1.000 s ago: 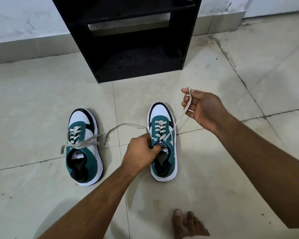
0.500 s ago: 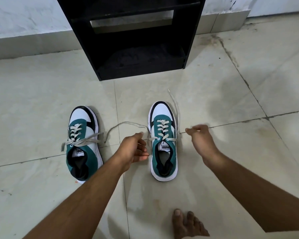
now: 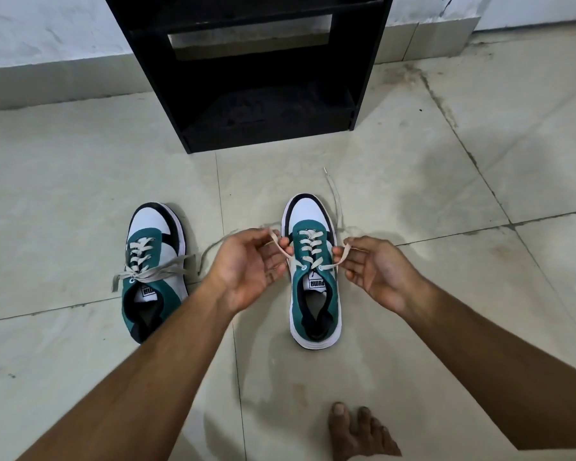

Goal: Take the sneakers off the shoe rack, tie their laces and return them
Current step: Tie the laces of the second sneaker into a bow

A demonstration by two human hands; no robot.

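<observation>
1. Head view: both sneakers on the tiled floor (image 3: pixel 413 181), in front of the black shoe rack (image 3: pixel 246 78), toes toward it.
2. Left hand (image 3: pixel 246 264): fingers pinched on the left lace end (image 3: pixel 281 249) of the right sneaker (image 3: pixel 313 271).
3. Right hand (image 3: pixel 376 271): fingers pinched on the right lace end (image 3: pixel 341 257), just beside the same shoe.
4. Left sneaker (image 3: pixel 153 264): well apart from the hands, laces loose across it.
5. Bare foot (image 3: pixel 359 434) at bottom edge.

Pale tiled floor (image 3: pixel 80 201) carries two sneakers (image 3: pixel 152 267), black shoe rack (image 3: pixel 246 71), bare foot (image 3: pixel 359 434).
</observation>
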